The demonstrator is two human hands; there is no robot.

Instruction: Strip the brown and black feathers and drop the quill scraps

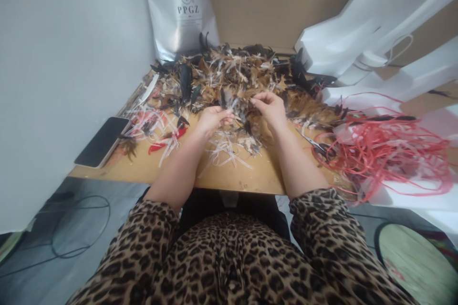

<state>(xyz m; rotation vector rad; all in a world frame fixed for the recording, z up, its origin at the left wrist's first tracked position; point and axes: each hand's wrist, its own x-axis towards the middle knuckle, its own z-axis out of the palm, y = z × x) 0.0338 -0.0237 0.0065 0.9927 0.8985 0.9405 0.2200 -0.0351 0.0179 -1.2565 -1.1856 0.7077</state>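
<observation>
A wide heap of brown, black and white feathers (229,69) covers the back of the wooden table (246,178). At its front edge my left hand (214,120) pinches a small bunch of pale feathers (232,100) that sticks up from the fingers. Close by on the right, my right hand (271,107) is closed, thumb against fingertips, near brown feathers; whatever is in that pinch is too small to name. Below the hands lie thin white strips (225,150) and loose feather bits.
A phone (102,142) lies at the table's left edge, near white and red strips (153,124). To the right are scissors (317,144) beside a tangle of red ribbon (390,152). A silver bag (182,14) stands behind the heap. White sheeting (343,33) hangs at the right.
</observation>
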